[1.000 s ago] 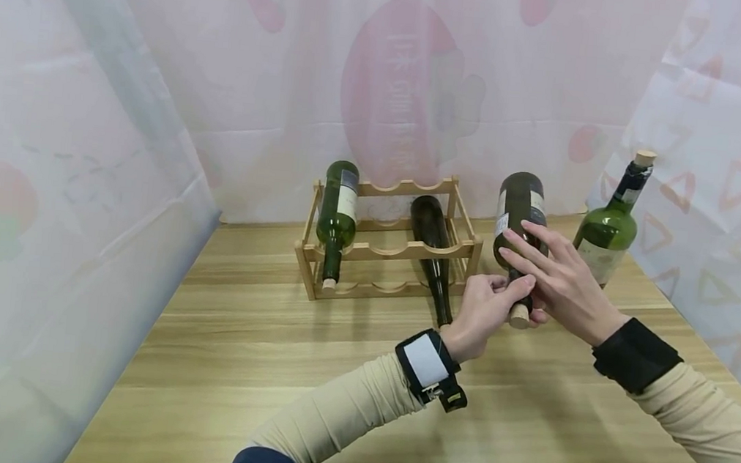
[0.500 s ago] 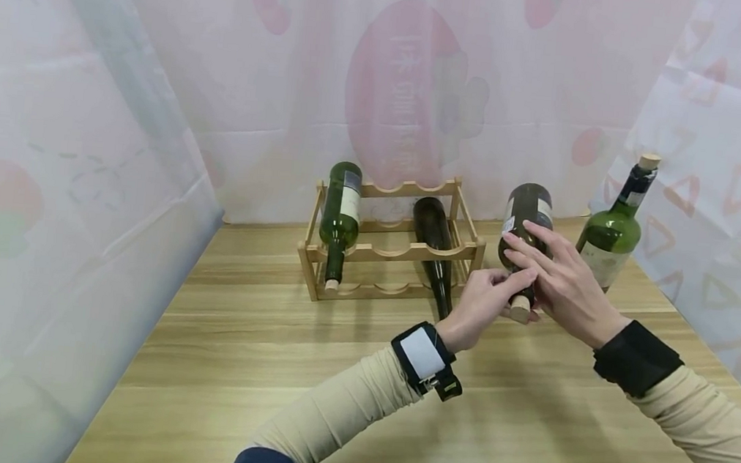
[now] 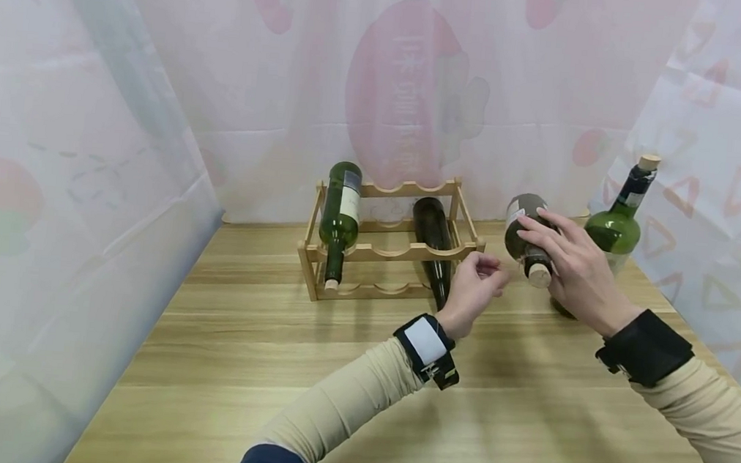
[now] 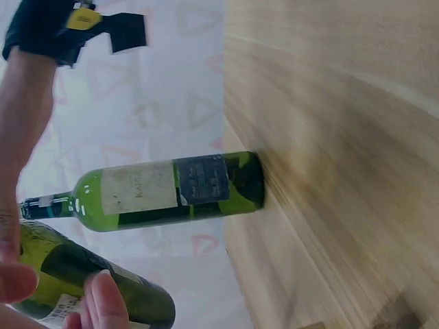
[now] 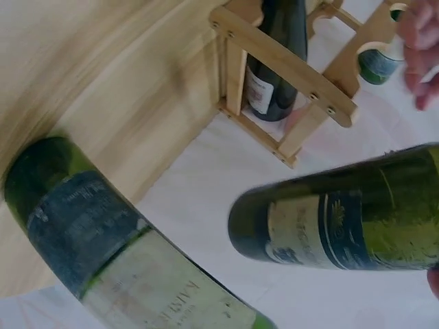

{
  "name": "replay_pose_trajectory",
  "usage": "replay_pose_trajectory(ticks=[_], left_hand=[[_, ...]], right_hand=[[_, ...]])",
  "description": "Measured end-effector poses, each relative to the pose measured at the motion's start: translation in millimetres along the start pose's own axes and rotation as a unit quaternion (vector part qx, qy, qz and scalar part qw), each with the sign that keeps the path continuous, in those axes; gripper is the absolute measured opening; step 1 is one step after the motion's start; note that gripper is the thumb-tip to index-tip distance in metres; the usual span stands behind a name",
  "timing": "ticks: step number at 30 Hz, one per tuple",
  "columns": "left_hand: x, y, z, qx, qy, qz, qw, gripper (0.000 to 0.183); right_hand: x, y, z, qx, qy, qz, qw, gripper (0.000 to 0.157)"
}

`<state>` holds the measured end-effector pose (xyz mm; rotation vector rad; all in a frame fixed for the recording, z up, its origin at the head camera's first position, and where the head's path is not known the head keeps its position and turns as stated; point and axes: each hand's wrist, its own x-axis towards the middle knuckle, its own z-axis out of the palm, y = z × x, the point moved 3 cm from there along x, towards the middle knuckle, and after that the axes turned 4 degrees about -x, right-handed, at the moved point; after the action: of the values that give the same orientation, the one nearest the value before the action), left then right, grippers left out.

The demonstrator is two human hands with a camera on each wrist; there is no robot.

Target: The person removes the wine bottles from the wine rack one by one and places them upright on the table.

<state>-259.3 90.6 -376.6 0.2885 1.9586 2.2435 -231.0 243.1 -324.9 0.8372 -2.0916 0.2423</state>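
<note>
My right hand (image 3: pixel 575 268) grips a corked dark green wine bottle (image 3: pixel 513 238) by its neck end, its cork tilted down toward me. The held bottle (image 5: pixel 336 212) hangs above the table, its label showing in the right wrist view. My left hand (image 3: pixel 471 290) is apart from it, just to the left, with fingers loosely bent and nothing in them. Behind the right hand a second green wine bottle (image 3: pixel 614 231) stands upright with a cork in its neck. In the left wrist view this standing bottle (image 4: pixel 140 195) shows its two labels.
A two-level wooden wine rack (image 3: pixel 411 251) stands at the back of the table (image 3: pixel 233 366). One green bottle (image 3: pixel 339 214) lies on its upper level at the left. A darker bottle (image 3: pixel 432 224) lies at the lower right. A printed curtain (image 3: pixel 290 92) hangs behind.
My left hand has let go of the held bottle's neck and drawn left. The right hand now holds the bottle alone, its neck swung slightly right and up.
</note>
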Motion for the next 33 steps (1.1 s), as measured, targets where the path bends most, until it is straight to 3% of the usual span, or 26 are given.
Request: replay_pose_trajectory(ticks=[4,10,15,21,26,33], left_hand=[[3.2,-5.7,3.0,0.058,0.006,0.002,0.9983,0.042],[8.3,-10.3,10.6,0.073,-0.016,-0.007,0.9971,0.061],[14.2,-10.6,14.6,0.091,-0.027,0.015,0.9954,0.073],[19.2,-11.6,15.7,0.122,-0.022,0.031,0.9918,0.077],[21.9,-12.9,15.3,0.143,-0.018,0.039,0.9888,0.076],[24.0,-16.7,16.6,0.197,-0.019,0.050,0.9790,0.073]], right_hand=[[4,1,-2.4,0.003,-0.008,0.012,1.000,0.075],[12,1,-7.2,0.033,0.013,0.032,0.999,0.056],[21,2,-13.1,0.065,0.020,0.052,0.996,0.053],[30,7,-21.2,0.107,0.035,0.042,0.993,0.045],[35,14,-28.7,0.149,0.044,0.057,0.986,0.039],[40,16,-34.3,0.145,0.034,0.100,0.984,0.040]])
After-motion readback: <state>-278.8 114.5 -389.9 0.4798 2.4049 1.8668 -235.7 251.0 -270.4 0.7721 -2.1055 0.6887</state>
